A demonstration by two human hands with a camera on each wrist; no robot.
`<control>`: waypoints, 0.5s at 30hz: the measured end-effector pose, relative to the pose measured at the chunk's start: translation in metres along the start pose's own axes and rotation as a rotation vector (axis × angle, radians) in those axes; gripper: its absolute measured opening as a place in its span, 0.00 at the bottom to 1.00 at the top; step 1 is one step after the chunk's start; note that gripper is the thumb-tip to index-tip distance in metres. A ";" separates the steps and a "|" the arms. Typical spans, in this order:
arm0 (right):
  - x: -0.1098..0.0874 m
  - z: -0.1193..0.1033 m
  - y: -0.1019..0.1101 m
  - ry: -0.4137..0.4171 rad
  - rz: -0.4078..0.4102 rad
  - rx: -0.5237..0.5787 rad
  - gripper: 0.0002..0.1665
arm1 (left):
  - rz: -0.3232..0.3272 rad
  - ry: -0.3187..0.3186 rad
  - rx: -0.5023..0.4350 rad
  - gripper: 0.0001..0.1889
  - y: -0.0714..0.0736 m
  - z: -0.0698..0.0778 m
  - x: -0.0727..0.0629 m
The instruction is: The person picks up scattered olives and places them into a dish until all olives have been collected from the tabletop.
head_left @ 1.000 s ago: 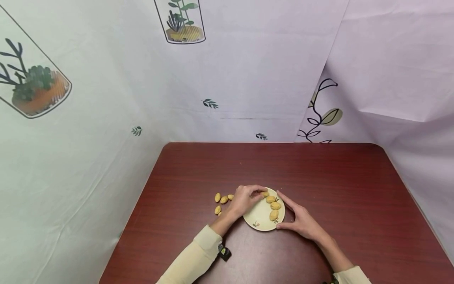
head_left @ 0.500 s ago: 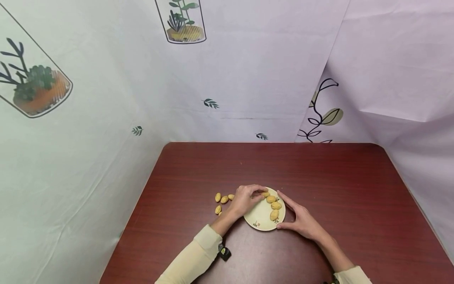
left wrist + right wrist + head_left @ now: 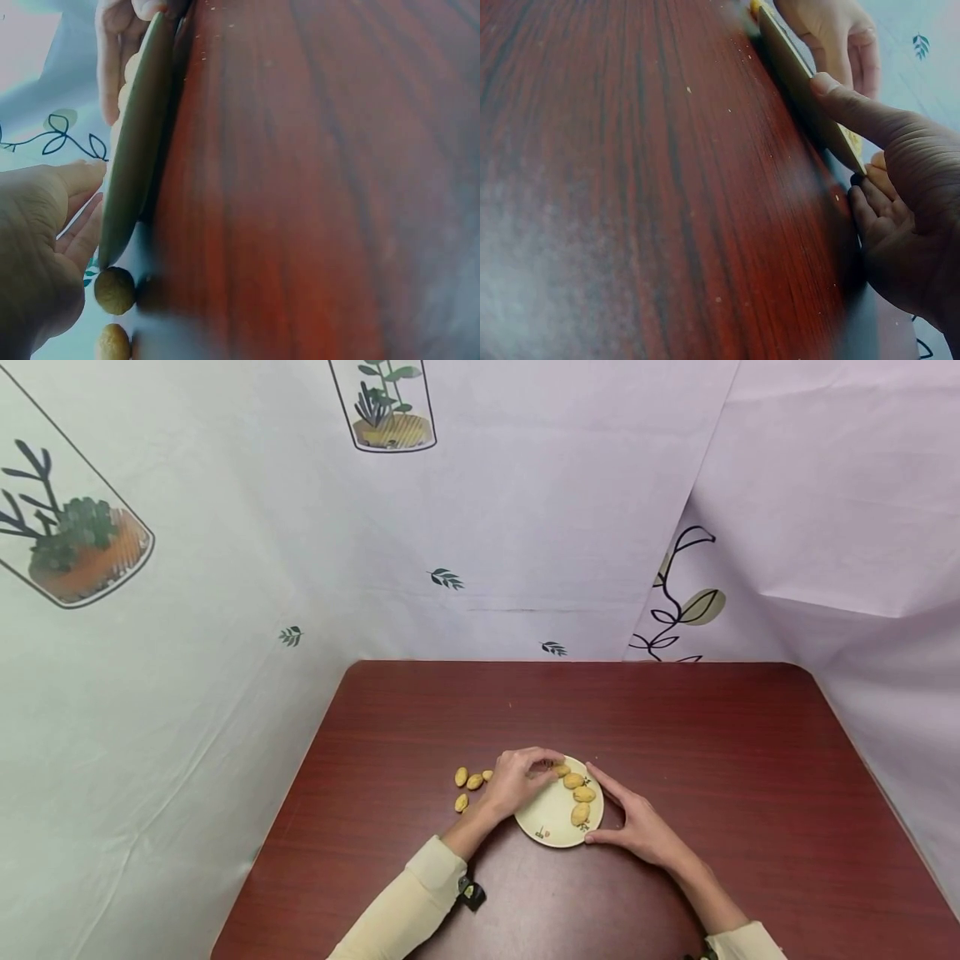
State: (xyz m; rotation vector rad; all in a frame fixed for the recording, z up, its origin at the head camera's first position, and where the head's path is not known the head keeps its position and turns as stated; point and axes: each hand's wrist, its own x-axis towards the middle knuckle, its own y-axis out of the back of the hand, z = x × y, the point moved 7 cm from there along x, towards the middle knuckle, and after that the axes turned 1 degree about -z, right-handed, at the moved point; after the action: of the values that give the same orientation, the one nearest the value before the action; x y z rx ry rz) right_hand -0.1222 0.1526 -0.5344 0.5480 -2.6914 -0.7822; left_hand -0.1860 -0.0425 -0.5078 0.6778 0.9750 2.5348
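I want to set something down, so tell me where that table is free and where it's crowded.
Free, bar tiny specks: the table beyond the plate up to the patterned backdrop, and the stretch right of the right hand. Crowded: around the plate's left rim, with yellow pieces and the left hand.

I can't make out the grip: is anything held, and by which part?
The right hand holds the plate by its right rim. Whether the left hand grips the yellow piece at its fingertips cannot be told.

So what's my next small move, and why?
Perhaps move your left hand to the oval yellow nut-like pieces on the reddish wooden table: several lie left of the round cream plate, which bears four and is held by your right hand.
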 end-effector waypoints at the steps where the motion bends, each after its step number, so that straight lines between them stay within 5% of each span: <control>1: 0.000 0.000 0.000 0.001 0.001 -0.001 0.64 | 0.011 -0.008 -0.002 0.11 0.003 0.001 0.000; 10: 0.000 -0.002 0.001 0.015 0.017 -0.010 0.64 | 0.082 -0.012 0.007 0.11 0.039 -0.007 -0.003; 15: 0.000 0.000 0.000 0.007 0.017 -0.006 0.65 | 0.058 0.030 -0.012 0.14 0.058 -0.020 -0.010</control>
State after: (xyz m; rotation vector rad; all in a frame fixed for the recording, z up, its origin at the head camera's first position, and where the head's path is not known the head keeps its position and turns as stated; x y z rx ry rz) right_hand -0.1220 0.1529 -0.5340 0.5247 -2.6835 -0.7818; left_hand -0.1966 -0.0986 -0.4834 0.6756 0.9627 2.6068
